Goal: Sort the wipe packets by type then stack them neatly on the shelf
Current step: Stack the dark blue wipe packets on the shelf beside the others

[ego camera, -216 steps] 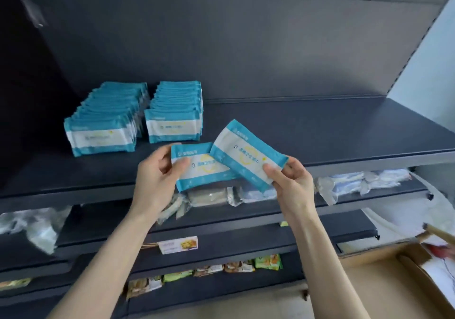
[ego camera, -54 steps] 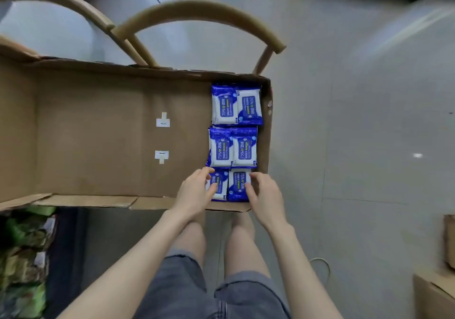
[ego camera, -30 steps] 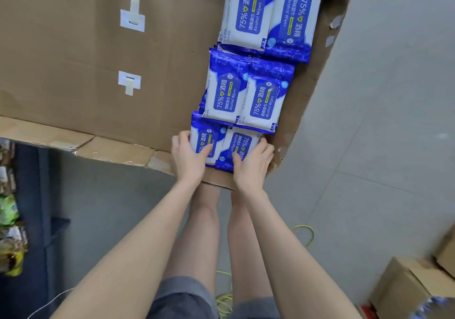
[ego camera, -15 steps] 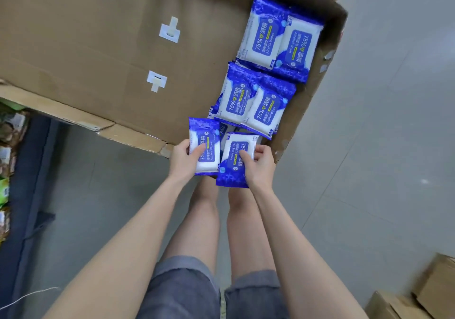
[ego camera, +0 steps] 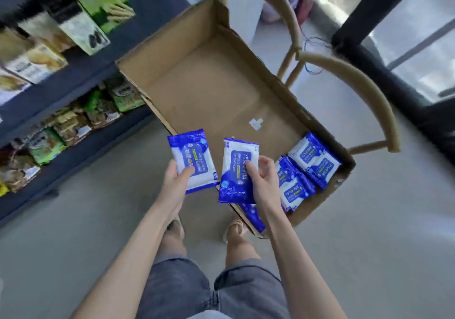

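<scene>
Holding one blue wipe packet (ego camera: 190,161) in your left hand (ego camera: 176,179) and a second packet (ego camera: 236,170) in your right hand (ego camera: 264,178), you have each pinched between the thumb and curled fingers, just above the near edge of the cardboard box (ego camera: 209,82). For the carry to the shelf, I think it is better to lay one packet flat on the other with the labels turned the same way; now they seem to face opposite ways. Then they go down as one neat pile. The spare packets (ego camera: 307,168) lie in the right near corner of the box, and one is half hidden under your right wrist. How many layers lie there cannot be seen. The shelf (ego camera: 61,77) at the left shows only blurred snack bags (ego camera: 46,143); the place for wipes is out of view.
</scene>
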{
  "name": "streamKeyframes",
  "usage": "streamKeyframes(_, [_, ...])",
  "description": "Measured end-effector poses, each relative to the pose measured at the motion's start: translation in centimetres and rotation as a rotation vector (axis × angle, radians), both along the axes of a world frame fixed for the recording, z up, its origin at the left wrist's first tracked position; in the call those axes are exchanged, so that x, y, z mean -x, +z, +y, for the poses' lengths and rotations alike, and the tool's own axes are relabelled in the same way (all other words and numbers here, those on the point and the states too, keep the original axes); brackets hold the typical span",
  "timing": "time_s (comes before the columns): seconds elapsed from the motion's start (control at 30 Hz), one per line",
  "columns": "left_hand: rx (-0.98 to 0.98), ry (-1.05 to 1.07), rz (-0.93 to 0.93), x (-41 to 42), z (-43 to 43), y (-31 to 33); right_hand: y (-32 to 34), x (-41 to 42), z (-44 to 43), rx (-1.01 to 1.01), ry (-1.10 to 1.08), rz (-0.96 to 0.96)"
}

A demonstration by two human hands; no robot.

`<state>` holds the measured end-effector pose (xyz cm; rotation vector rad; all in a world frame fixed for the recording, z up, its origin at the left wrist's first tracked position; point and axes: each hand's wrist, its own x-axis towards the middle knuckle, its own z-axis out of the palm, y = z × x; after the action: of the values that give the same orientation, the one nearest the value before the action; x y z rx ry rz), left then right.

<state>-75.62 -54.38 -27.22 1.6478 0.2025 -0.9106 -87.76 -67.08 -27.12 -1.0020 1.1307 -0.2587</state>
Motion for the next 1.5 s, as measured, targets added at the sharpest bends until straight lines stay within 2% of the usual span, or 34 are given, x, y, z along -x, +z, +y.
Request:
streamKeyframes(0.13, [0.129, 0.1, -0.084, -5.4, 4.8, 5.0, 5.4, -7.4, 2.3, 0.027, 0.165, -0.131])
streamKeyframes(0.3, [0.147, 0.258, -0.244, -13.9, 13.0, 9.2, 9.7, -17.6, 8.6, 0.077, 0.338, -0.243])
streamKeyframes(0.47, [0.163, 0.349, -0.448, -24.0, 21.0, 12.3, 12.5, -28.9, 15.6, 0.161, 0.413, -0.317])
streamKeyframes(0.63, [0.251, 0.391, -0.485, -31.6, 24.4, 16.1, 16.3, -37.7, 18.4, 0.222, 0.453, -0.449])
streamKeyframes(0.73, [0.246, 0.36, -0.584, -36.8, 26.0, 19.1, 19.4, -43.4, 19.3, 0.26, 0.51, -0.527])
streamKeyframes(1.1, [-0.051, 0.316, -1.045, -57.0, 29.1, 28.9, 27.8, -65.0, 19.1, 0.548, 0.659, -0.715])
streamKeyframes(1.27, [-0.324, 0.269, -1.128, -66.4, 28.6, 31.6, 29.6, -74.4, 18.0, 0.57, 0.664, -0.726])
streamKeyframes(1.5, [-0.585, 0.119, -1.104, -76.5, 27.7, 33.1, 29.5, -84.3, 17.1, 0.664, 0.761, -0.658])
